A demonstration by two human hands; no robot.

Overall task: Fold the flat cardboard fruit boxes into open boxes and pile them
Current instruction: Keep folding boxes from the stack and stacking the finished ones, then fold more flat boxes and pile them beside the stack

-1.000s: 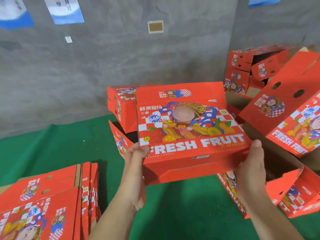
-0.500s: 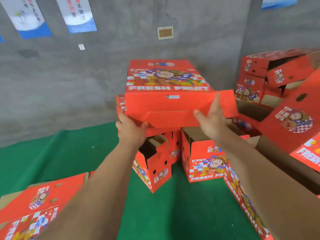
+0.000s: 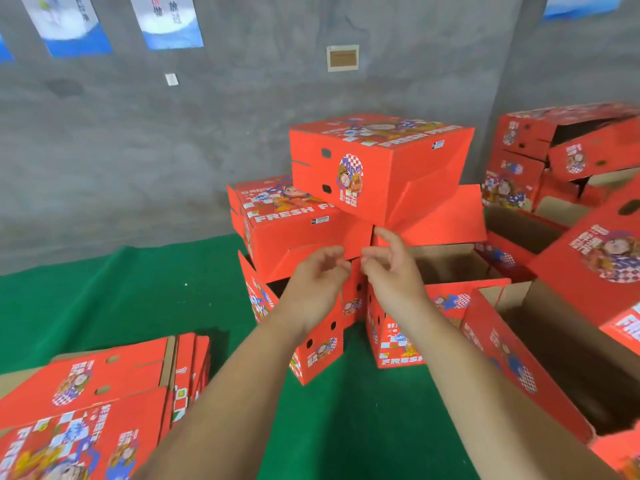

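- The top box [image 3: 374, 161], red and folded, sits printed face up at the peak of the pile [image 3: 311, 258], tilted, its lower flaps [image 3: 440, 216] splayed out to the right.
- It rests on a second box [image 3: 294, 220] that reads "FRESH F…" along its top edge and carries a small white barcode label; more boxes stand below it on the floor.
- The left hand [image 3: 317, 280] hangs just below the pile's upper boxes, fingers loosely curled, holding nothing.
- The right hand [image 3: 391, 268] is beside it, fingers relaxed and partly spread, one fingertip close under the top box's flap; whether it touches cannot be told. It holds nothing.
- The two hands nearly meet, thumbs toward each other.
- Open boxes [image 3: 450, 268] with bare brown insides stand right of the pile; one large open box [image 3: 554, 348] lies along the right edge of the view.
- More folded boxes [image 3: 561, 150] are heaped against the wall at the far right.
- A stack of flat boxes [image 3: 104, 393] lies at the lower left, printed faces up.
- The green floor [image 3: 138, 299] lies open between the flat stack and the pile, and in front of the pile.
- The grey wall [image 3: 138, 150] behind carries blue-and-white posters [image 3: 166, 22] with blurred characters and a small framed plate [image 3: 343, 58].
- "FRESH" shows again on a low box [image 3: 398, 344] under the right forearm.
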